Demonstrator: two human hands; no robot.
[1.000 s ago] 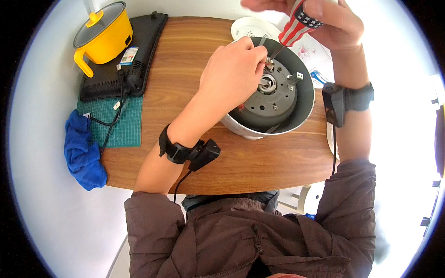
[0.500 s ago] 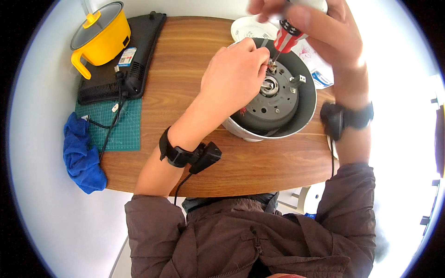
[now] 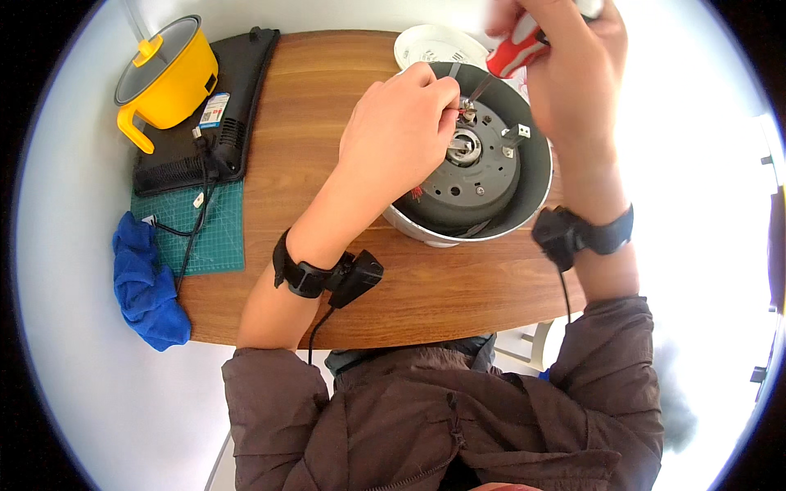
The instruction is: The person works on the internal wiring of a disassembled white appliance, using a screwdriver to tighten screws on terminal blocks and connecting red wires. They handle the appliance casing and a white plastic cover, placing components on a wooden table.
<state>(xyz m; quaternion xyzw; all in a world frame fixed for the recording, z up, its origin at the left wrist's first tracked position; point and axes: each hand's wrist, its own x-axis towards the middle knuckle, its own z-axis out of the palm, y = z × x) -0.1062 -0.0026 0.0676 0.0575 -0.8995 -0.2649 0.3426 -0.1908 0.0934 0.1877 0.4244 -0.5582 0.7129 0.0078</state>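
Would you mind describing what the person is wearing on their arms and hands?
Both hands are bare, without gloves. The left hand has a black wrist strap carrying a small black boxy device, with a thin black cable running down toward the body. The right hand has a matching black strap and device with its own cable. Brown jacket sleeves are pushed up the forearms.

Screwdriver at the upturned cooker base

My right hand (image 3: 573, 74) grips the red-handled screwdriver (image 3: 514, 56), its tip angled into the cooker base (image 3: 475, 164); my left hand (image 3: 401, 135) pinches a small part beside the tip. The yellow pot (image 3: 168, 78) sits well left of the base.
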